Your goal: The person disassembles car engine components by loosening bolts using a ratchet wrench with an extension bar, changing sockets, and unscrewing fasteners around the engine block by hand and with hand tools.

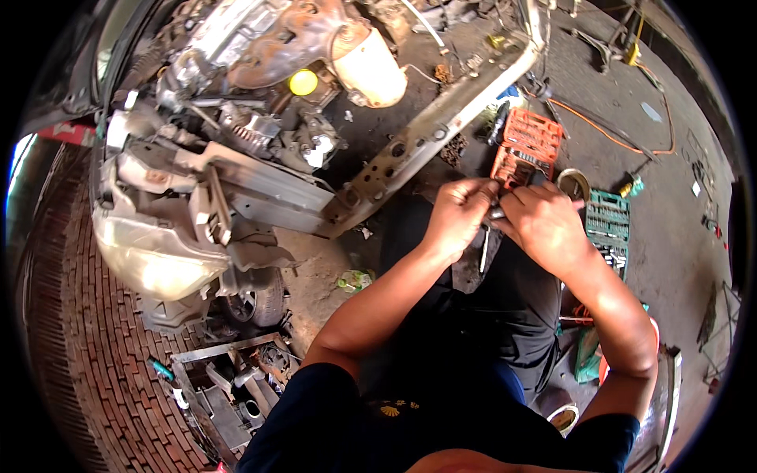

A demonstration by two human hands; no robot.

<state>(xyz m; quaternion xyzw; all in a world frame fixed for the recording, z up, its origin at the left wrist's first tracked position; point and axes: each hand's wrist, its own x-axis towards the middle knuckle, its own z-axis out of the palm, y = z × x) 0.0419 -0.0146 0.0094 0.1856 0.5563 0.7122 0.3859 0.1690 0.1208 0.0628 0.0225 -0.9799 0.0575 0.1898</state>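
My left hand (460,214) and my right hand (544,225) meet in front of me, both closed around a small metal tool (495,213) between them. A thin metal shaft (484,254) hangs down from the hands. Just beyond my fingers lies an open orange socket case (527,142) on the ground. An open green socket case (608,222) sits to the right of my right hand. What part of the tool each hand grips is hidden by the fingers.
A stripped car front with exposed engine (268,87), headlight (150,256) and wheel (256,303) fills the left. A rusty metal crossbeam (430,130) runs diagonally. An orange cable (607,130) crosses the concrete floor at right. Metal parts (236,386) lie on brick paving.
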